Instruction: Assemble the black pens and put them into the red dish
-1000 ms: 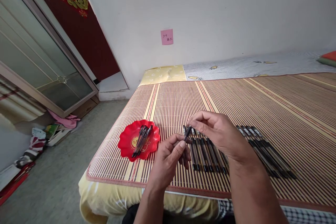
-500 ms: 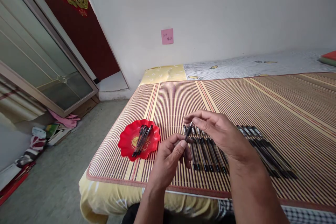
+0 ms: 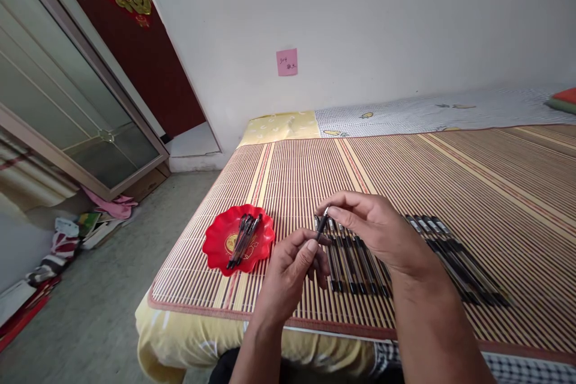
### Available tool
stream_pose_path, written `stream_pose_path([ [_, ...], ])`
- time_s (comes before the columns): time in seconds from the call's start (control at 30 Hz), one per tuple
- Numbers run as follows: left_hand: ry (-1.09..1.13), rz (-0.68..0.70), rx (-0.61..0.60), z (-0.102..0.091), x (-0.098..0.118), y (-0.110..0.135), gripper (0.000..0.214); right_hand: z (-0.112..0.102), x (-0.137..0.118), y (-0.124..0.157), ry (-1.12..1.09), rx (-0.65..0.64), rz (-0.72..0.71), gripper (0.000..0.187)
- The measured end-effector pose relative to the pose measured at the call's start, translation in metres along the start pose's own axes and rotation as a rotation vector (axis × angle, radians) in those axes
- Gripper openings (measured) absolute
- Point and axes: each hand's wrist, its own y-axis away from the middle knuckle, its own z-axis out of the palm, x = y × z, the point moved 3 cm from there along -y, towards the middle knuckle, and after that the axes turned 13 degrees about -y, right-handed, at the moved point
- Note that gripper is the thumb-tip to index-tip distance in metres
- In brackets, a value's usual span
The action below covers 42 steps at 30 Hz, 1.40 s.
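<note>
In the lower middle of the frame we have a pen (image 3: 322, 226) slanting up and to the right, its lower part pinched between the thumb and fingers of our left hand (image 3: 293, 264), closed snugly around it. The thumb and forefinger of our right hand (image 3: 375, 225) come almost together at the pen's pale upper end; we cannot tell whether they grip the tip or only touch it. We would do this best by keeping the left pinch firm and still, lining the right fingertips up with the barrel, and working straight along it, since a sideways push could bend or slip the small tip. As for edges, the red plate (image 3: 211, 240) with a few pens (image 3: 245, 243) sits just left of the left hand, so its scalloped rim limits a swing that way. Below our hands lies a row of pens (image 3: 353, 264), and a second group (image 3: 463, 270) lies beyond our right forearm; a low sweep could scatter either. The mat's bound front border (image 3: 315, 325) runs near our wrists, while the mat (image 3: 306, 174) stretches farther toward the upper right, giving more room there.
</note>
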Motion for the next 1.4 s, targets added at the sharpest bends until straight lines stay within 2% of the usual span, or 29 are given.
stream_pose_path([
  [0.13, -0.019, 0.009, 0.003, 0.000, -0.002, -0.001, 0.028, -0.001, 0.004, 0.000, 0.037, 0.021, 0.001, 0.016],
  [0.3, 0.062, 0.004, -0.015, 0.002, -0.005, -0.001, 0.026, -0.002, 0.010, -0.001, 0.011, 0.021, 0.029, 0.018],
  [0.5, 0.017, -0.002, -0.024, 0.002, -0.002, 0.000, 0.025, 0.000, 0.011, -0.002, 0.016, -0.002, 0.021, 0.017],
  [0.77, -0.109, -0.038, 0.174, -0.002, 0.001, 0.004, 0.023, 0.004, 0.009, -0.002, 0.088, 0.017, -0.050, 0.016],
  [0.97, -0.106, -0.076, 0.216, -0.002, 0.003, 0.005, 0.024, 0.011, 0.007, -0.003, 0.095, 0.000, -0.081, 0.016],
  [1.1, -0.190, -0.097, 0.281, -0.014, 0.008, 0.004, 0.024, 0.011, 0.022, -0.007, 0.106, 0.031, -0.062, 0.024],
  [1.17, -0.249, -0.090, 0.325, -0.026, 0.010, 0.003, 0.022, 0.008, 0.036, -0.011, 0.225, 0.053, -0.023, 0.029],
  [1.27, -0.380, -0.058, 0.385, -0.045, 0.012, 0.004, 0.022, 0.004, 0.061, -0.016, 0.602, 0.101, 0.155, 0.040],
  [1.33, -0.490, -0.032, 0.449, -0.057, 0.011, 0.006, 0.025, 0.004, 0.075, -0.019, 0.818, 0.067, 0.292, 0.048],
  [1.4, -0.556, -0.013, 0.506, -0.066, 0.010, 0.008, 0.027, 0.009, 0.084, -0.021, 0.945, -0.012, 0.365, 0.053],
])
